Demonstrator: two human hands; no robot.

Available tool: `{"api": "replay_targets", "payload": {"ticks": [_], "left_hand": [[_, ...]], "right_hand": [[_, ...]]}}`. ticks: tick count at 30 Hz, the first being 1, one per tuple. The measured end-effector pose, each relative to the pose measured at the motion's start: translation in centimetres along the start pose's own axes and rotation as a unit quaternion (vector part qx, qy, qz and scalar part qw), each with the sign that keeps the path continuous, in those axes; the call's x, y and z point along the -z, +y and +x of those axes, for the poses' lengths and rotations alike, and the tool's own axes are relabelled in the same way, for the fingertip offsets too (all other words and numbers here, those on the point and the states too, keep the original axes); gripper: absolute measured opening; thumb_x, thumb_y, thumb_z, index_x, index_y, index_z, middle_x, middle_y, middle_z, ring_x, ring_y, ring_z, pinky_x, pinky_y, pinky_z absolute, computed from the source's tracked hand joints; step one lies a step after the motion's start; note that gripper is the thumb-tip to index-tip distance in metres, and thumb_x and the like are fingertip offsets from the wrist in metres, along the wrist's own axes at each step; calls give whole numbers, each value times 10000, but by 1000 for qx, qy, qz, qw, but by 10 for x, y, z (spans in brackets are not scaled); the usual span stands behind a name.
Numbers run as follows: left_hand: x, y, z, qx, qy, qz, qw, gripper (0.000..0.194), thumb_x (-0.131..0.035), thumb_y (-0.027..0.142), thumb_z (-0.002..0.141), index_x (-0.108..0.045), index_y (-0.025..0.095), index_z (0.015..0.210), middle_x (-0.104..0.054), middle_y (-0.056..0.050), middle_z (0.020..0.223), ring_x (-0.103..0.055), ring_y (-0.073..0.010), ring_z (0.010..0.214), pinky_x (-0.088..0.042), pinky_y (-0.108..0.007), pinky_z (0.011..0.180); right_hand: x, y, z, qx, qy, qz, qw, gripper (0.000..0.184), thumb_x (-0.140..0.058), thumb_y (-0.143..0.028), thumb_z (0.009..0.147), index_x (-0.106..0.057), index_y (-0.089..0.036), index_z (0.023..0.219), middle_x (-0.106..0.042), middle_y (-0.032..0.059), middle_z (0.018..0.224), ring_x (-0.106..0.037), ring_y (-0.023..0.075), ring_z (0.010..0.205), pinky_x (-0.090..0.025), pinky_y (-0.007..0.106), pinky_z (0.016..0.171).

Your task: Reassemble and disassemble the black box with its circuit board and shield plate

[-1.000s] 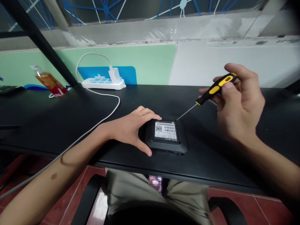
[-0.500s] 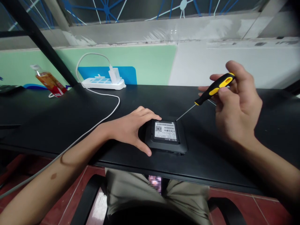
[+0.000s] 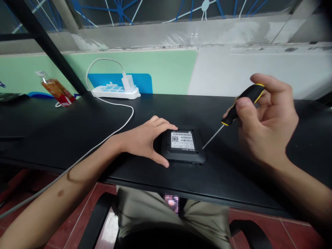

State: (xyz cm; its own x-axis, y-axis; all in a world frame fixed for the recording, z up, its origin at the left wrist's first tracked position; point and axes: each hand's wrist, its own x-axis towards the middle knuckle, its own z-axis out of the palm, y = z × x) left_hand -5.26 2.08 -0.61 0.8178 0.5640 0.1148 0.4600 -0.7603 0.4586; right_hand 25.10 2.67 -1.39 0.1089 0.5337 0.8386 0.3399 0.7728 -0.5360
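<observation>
A flat, square black electronic device (image 3: 184, 156) lies on the desk with its labelled underside up. The white label (image 3: 178, 144) carries barcodes and a QR code. My left hand (image 3: 149, 141) spans the device's left side, fingers at the far edge and thumb at the near edge, holding it. Closed around a black-and-yellow screwdriver (image 3: 243, 103) is my right hand (image 3: 269, 121). The shaft slants down to the left, and its tip is by the right side of the device, near the front right corner. Whether the tip touches the casing I cannot tell.
A white power strip (image 3: 116, 92) with a charger (image 3: 128, 83) plugged in stands against the wall. Its white cable (image 3: 121, 126) loops across the desk and passes my left forearm. A bottle of amber drink (image 3: 55, 90) is at the back left, near a slanted black post (image 3: 55, 57).
The screwdriver tip has left the far right corner of the labelled panel and come nearer, along the device's right side. My right hand has rolled the handle. The device has shifted slightly away.
</observation>
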Motion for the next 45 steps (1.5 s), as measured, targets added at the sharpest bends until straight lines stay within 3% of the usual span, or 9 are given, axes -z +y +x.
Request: {"api": "replay_targets", "payload": {"ticks": [3, 13, 18, 24, 30, 40, 45], "left_hand": [[1, -1, 0, 1, 3, 3, 1000, 978, -873, 667, 704, -450, 229, 1469, -525, -143, 1454, -443, -348, 1320, -405, -542, 1152], [0, -2, 0, -2, 4, 5, 1000, 970, -872, 669, 700, -449, 257, 1469, -530, -131, 1453, -440, -357, 1329, -402, -564, 1152], [1, -1, 0, 3, 1, 10, 1000, 998, -868, 687, 696, -443, 237, 1479, -522, -136, 1461, -436, -354, 1329, -404, -548, 1151], [1, -1, 0, 5, 0, 10, 1000, 982, -865, 677, 705, -447, 234, 1475, -526, -137, 1455, -438, -349, 1323, -404, -542, 1150], [1, -2, 0, 7, -1, 10, 1000, 1012, -857, 717, 697, -444, 231, 1482, -522, -136, 1457, -434, -345, 1320, -404, -531, 1151], [1, -1, 0, 5, -1, 8, 1000, 982, -861, 685, 707, -444, 247, 1481, -526, -135, 1462, -438, -353, 1327, -405, -549, 1151], [1, -2, 0, 2, 1, 4, 1000, 985, -871, 684, 693, -448, 258, 1474, -530, -133, 1459, -444, -356, 1324, -407, -556, 1147]], "right_hand": [[-1, -2, -2, -2, -27, -20, 999, 529, -739, -465, 871, -608, -334, 1367, -654, 37, 1092, -707, 185, 931, -642, 401, 722], [-7, -6, -2, 0, -14, 31, 999, 495, -772, -455, 855, -642, -337, 1317, -637, 33, 1120, -648, 95, 727, -644, 323, 598], [-7, -6, -2, 3, -9, 30, 1000, 490, -767, -439, 862, -631, -351, 1324, -629, 57, 1252, -703, 137, 852, -670, 353, 650], [-6, -13, -2, 4, -12, 5, 1000, 515, -800, -381, 833, -635, -337, 1319, -658, 50, 1154, -724, 175, 895, -676, 377, 664], [-6, -16, -3, 14, -31, 30, 999, 489, -752, -390, 873, -627, -358, 1345, -634, 63, 1247, -720, 191, 968, -697, 400, 690], [-4, -14, -3, 19, -40, 6, 999, 489, -733, -382, 895, -615, -407, 1369, -665, 22, 1121, -623, 102, 685, -669, 338, 607], [-6, -21, -4, 5, -44, 57, 997, 450, -741, -397, 889, -654, -394, 1330, -704, -4, 1032, -679, 114, 651, -682, 350, 609]]}}
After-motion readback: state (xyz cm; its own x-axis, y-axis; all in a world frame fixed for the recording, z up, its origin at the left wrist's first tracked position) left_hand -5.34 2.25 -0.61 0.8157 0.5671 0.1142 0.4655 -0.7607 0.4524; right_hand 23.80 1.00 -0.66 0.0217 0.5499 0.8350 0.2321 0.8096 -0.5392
